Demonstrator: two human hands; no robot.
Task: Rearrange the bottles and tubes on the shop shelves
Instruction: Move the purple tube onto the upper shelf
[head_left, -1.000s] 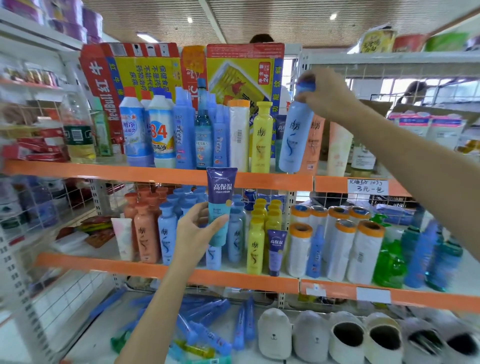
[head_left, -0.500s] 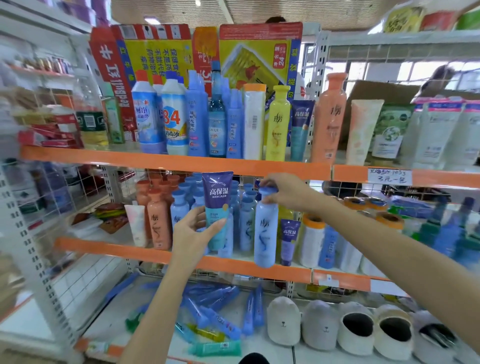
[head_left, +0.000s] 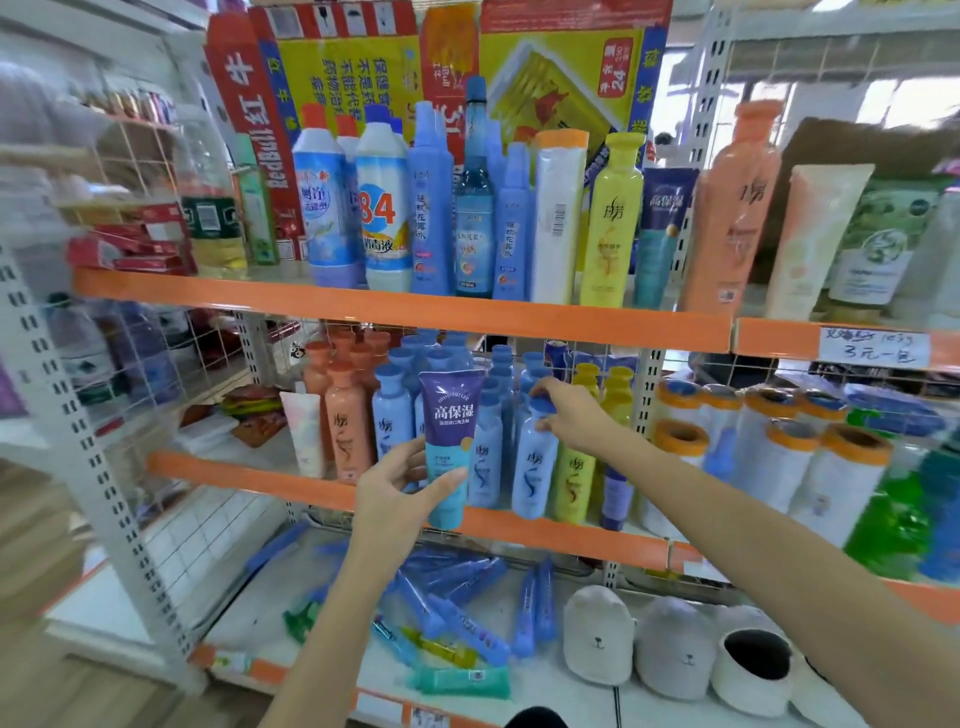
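My left hand (head_left: 392, 496) grips a purple and teal tube (head_left: 449, 441) upright in front of the middle shelf (head_left: 249, 475). My right hand (head_left: 571, 415) pinches the cap of a light blue bottle (head_left: 535, 467), which stands at the front of the middle shelf among several other blue bottles, just left of a yellow bottle (head_left: 574, 480). On the top shelf (head_left: 395, 312) a matching purple and teal tube (head_left: 662, 236) stands between a tall yellow bottle (head_left: 613, 223) and an orange bottle (head_left: 735, 208).
Orange bottles (head_left: 345, 421) and a white tube (head_left: 304, 434) stand left on the middle shelf, white rolls with orange ends (head_left: 769, 452) to the right. Blue tubes (head_left: 457, 603) and plush slippers (head_left: 675, 644) lie on the bottom shelf. Wire dividers separate the bays.
My right hand brought the light blue bottle down from the top shelf and stood it on the middle shelf. The left hand kept holding the tube in place.
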